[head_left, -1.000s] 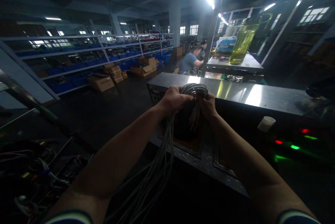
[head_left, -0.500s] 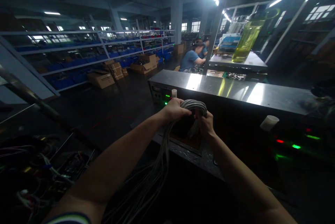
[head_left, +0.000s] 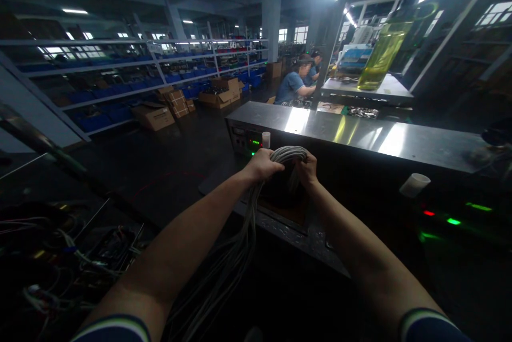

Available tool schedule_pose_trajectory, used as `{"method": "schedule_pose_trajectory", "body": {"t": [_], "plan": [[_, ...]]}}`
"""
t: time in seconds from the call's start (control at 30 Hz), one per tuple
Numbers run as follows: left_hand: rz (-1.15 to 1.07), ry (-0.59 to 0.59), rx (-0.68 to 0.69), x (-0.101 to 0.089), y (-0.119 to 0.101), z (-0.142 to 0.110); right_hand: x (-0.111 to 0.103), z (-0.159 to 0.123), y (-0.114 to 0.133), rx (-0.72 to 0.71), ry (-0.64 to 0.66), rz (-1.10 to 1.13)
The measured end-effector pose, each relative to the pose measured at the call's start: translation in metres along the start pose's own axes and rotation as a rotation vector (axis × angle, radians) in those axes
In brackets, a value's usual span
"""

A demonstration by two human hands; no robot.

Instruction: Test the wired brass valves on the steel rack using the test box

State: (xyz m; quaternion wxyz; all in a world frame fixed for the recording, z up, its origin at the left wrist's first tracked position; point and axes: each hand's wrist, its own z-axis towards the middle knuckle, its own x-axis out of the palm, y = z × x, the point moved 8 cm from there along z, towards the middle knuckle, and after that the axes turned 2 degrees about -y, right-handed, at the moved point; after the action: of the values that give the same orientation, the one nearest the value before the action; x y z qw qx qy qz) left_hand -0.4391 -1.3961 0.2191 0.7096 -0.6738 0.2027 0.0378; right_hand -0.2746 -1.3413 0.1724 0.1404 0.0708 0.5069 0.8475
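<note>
A thick bundle of grey cables [head_left: 288, 153] arches between my two hands in front of the metal machine. My left hand [head_left: 262, 165] is closed round its left side, with the thumb pointing right. Around the right end of the arch, my right hand [head_left: 308, 169] is closed too. Long loose cable lengths trail down from my left hand past my forearm into the dark. A shorter part hangs below the arch, between the hands. Beneath it lies the machine's dark recess, dim and hard to make out.
The machine's steel top [head_left: 304, 120] runs rightward, with white tubes [head_left: 415, 185] and lit displays on its front. A yellow-green bottle [head_left: 384, 54] stands on a shelf behind. Wired parts [head_left: 52, 278] lie at lower left. Cartons [head_left: 152, 116] and racks stand beyond; seated co-workers [head_left: 294, 86] are at the back.
My right hand has moved a little left and up, toward my left hand. The cable arch has shifted slightly left with both hands still gripping it. The view has tilted slightly.
</note>
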Motion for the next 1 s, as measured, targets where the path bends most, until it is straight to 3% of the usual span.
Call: {"method": "schedule_pose_trajectory", "body": {"t": [0.13,0.47,0.63,0.73,0.87,1.0], "plan": [[-0.022,-0.028,0.022,-0.004,0.001,0.001,0.005,0.004,0.000,0.037,0.088,-0.003],[0.045,0.093,-0.017,0.005,0.019,-0.013,0.006,-0.061,-0.029,0.308,0.175,0.052],[0.014,0.080,0.033,0.001,0.007,-0.012,0.020,-0.057,-0.032,0.348,0.248,0.056],[0.062,0.067,0.028,0.003,0.009,-0.010,0.015,-0.049,-0.036,0.331,0.276,-0.023],[0.154,0.112,-0.039,0.018,0.034,-0.008,-0.002,-0.045,-0.037,0.355,0.424,-0.140],[0.479,0.157,-0.068,0.042,0.073,-0.009,-0.028,-0.041,-0.028,0.373,0.547,-0.208]]}}
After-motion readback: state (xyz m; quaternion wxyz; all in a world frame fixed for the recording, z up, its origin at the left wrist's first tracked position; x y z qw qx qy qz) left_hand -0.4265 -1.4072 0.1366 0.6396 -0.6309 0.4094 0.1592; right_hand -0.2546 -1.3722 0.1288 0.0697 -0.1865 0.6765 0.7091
